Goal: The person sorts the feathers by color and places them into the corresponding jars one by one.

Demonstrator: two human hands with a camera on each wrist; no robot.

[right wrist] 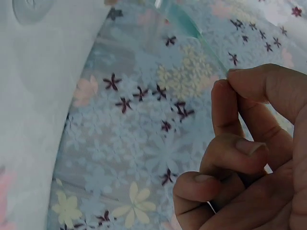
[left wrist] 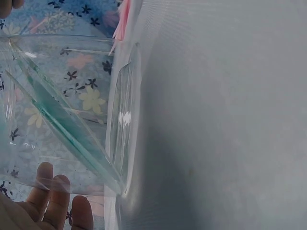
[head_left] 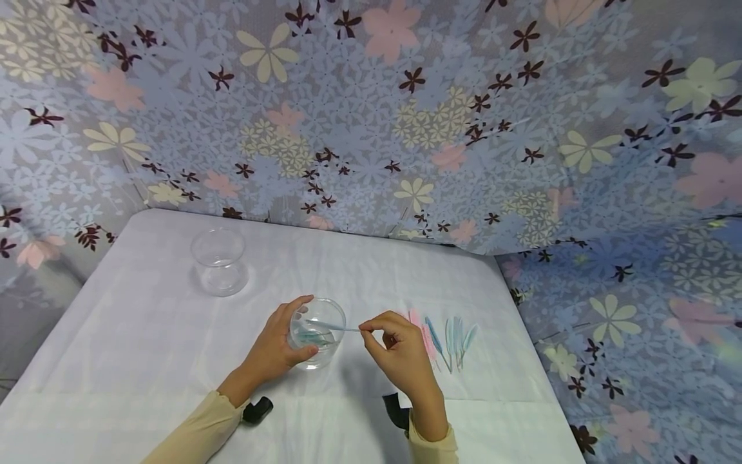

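My left hand (head_left: pixel 272 348) grips the side of a clear bowl (head_left: pixel 315 366), thumb on the near side and fingers around the far side. Inside lie teal feathers (left wrist: pixel 72 132), leaning slantwise against the wall in the left wrist view. Between thumb and index fingertip, my right hand (head_left: pixel 402 354) pinches a blue-teal feather (head_left: pixel 327 325) by its quill end. Its vaned part reaches over the bowl's opening; from above I cannot tell how deep it sits. The other right-hand fingers curl loosely in the right wrist view (right wrist: pixel 240 163).
Right of my right hand lie pink feathers (head_left: pixel 428 340), a darker blue feather (head_left: pixel 435 339) and several pale blue ones (head_left: pixel 456 335). A second clear container (head_left: pixel 223 280) stands at the back left. White cloth (head_left: pixel 145 335) covers the table; a flowered curtain (head_left: pixel 359 129) hangs behind.
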